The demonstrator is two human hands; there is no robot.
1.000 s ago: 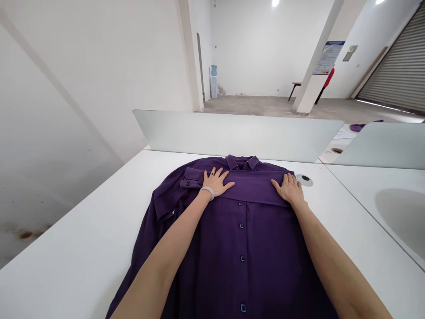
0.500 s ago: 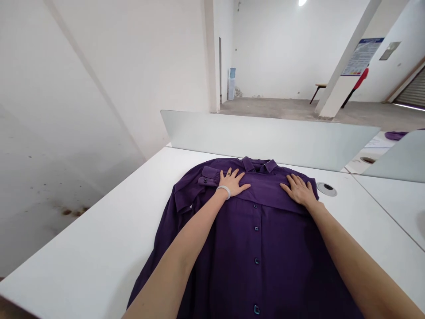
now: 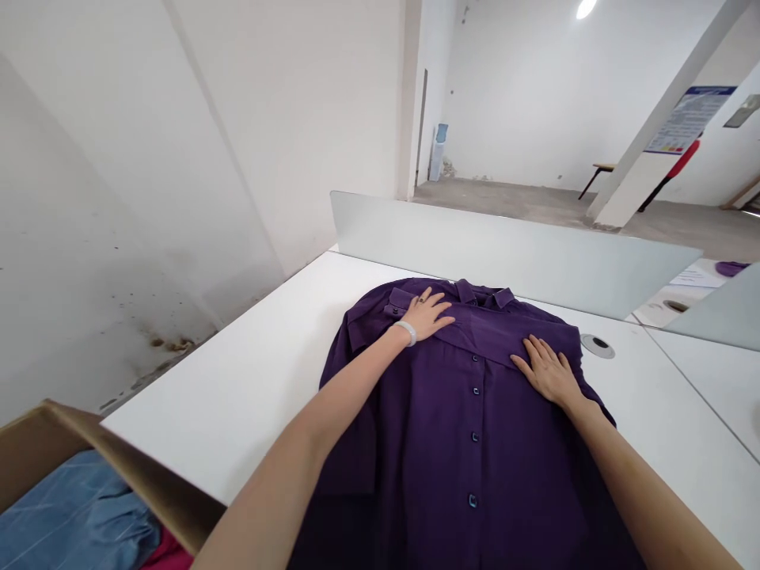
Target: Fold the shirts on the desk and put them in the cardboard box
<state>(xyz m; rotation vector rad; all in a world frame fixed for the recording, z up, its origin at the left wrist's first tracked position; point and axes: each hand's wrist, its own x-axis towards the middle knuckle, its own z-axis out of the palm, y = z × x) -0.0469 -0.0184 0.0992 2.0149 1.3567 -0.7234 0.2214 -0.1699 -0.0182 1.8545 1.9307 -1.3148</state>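
Two bare hands of ours press palm-down on a purple long-sleeved button-up shirt point(image 3: 439, 443), which lies front-up on the white tabletop point(image 3: 285, 348) with its collar point(image 3: 466, 293) pointing away from us. We take the middle of the shirt as the centre of a dial, twelve o'clock being straight ahead.

At eleven o'clock, our left hand point(image 3: 428, 318) lies flat with fingers splayed, unclenched, touching the folded sleeve point(image 3: 492, 328) just beside its cuff point(image 3: 399, 299). We wear a pale bracelet point(image 3: 409, 333) on that wrist and a ring point(image 3: 421, 299) on one finger. At two o'clock, our right hand point(image 3: 549, 370) also rests flat, its fingers straight and slightly parted, no cloth pinched, over the sleeve and the shirt front. Between the hands, the sleeve crosses the chest below the collar. We see four square buttons point(image 3: 473, 500) in a line between twelve and six.

Farther out at two o'clock, a round cable grommet point(image 3: 597, 346) sits in the tabletop near the shirt. At twelve, a frosted divider panel point(image 3: 511, 237) stands just beyond the collar. Toward eight, a cardboard box point(image 3: 160, 495) by the table edge holds blue fabric point(image 3: 83, 507) and red fabric point(image 3: 169, 552).
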